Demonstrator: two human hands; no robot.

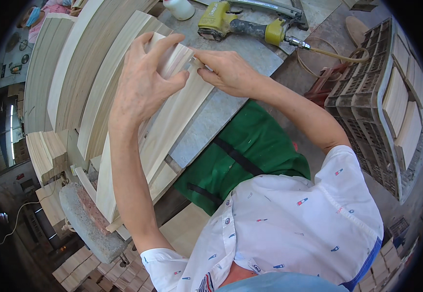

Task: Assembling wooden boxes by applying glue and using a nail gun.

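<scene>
Blue cloth (289, 283) fronts two hands (141, 85): left (141, 85) spanning one block (174, 58), right (228, 73) pinched, hold unclear.

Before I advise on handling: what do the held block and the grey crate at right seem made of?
Held block: wood, apparently unvarnished; pale, matt, with streaky grain.
Grey crate: probably moulded plastic, dull and dusty, judging by its lattice walls.
</scene>
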